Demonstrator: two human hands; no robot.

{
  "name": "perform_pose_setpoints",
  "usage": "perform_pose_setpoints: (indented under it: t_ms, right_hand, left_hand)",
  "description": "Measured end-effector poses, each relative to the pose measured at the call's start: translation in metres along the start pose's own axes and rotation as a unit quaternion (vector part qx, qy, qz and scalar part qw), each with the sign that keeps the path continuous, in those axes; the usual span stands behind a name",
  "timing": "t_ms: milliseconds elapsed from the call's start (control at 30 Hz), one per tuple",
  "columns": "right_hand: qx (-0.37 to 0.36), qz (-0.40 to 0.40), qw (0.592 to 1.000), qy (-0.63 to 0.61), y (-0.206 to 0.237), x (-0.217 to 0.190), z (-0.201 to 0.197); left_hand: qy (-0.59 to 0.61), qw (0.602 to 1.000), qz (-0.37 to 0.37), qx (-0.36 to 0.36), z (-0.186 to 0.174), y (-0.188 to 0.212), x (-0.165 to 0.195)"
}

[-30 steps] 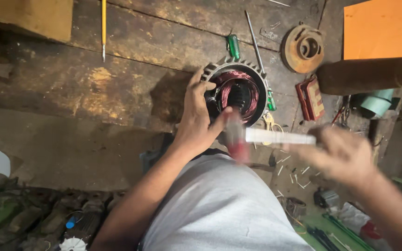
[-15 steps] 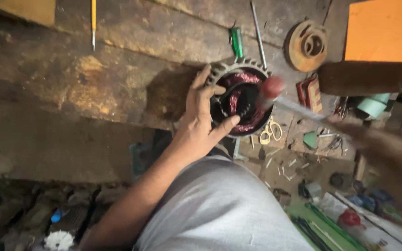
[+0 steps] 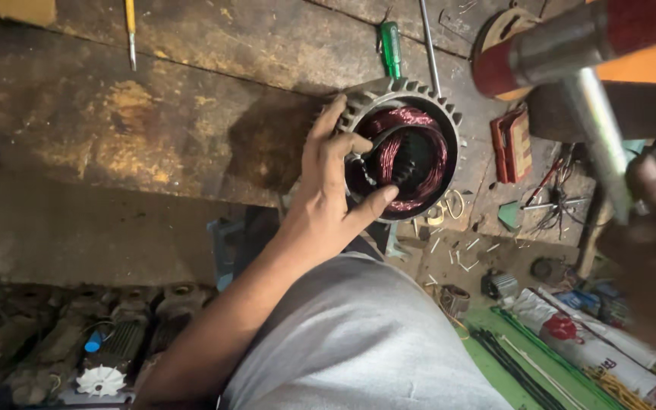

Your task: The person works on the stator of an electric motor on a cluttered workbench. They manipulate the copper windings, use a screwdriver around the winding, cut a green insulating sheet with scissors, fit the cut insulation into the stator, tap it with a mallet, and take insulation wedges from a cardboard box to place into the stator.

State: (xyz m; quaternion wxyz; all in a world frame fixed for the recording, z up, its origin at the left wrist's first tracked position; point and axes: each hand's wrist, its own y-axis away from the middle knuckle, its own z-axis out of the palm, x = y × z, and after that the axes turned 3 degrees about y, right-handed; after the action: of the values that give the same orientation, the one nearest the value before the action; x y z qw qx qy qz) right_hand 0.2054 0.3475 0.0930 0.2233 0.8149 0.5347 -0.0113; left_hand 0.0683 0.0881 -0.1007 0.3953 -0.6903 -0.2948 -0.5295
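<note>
Green-handled screwdriver (image 3: 391, 47), yellow-handled screwdriver (image 3: 130, 23) — worn wooden bench (image 3: 153, 114), white fan (image 3: 100, 381)

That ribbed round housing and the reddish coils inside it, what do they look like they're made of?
The ribbed housing looks like dull grey cast metal, judging by its matte fins. The coils seem to be enamelled copper wire: glossy reddish strands in bundles. The left hand steadies it.

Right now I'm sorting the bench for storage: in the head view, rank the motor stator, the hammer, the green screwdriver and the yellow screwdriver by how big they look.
1. Hammer, though it is raised close to the camera, so unsure against the stator.
2. Stator.
3. Green screwdriver and yellow screwdriver look alike; both are cut off by the top edge.
</note>
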Motion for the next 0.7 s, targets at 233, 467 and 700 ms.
perform_pose_setpoints:
  t_ms: [233, 467, 700]
  right_hand:
    - [-0.171, 0.042, 0.979, 0.108, -0.007, -0.008, 0.014]
    - [-0.279, 0.138, 0.949, 0.043, -0.003, 0.005, 0.018]
    - [-0.087, -0.001, 0.996, 0.024, 0.01, -0.007, -0.003]
  left_hand:
    - [0.016, 1.0, -0.02, -0.014, 0.0, -0.002, -0.005]
    - [-0.007, 1.0, -0.001, 0.003, 0.0, -0.005, -0.008]
    - [-0.006, 1.0, -0.01, 0.009, 0.002, -0.002, 0.0]
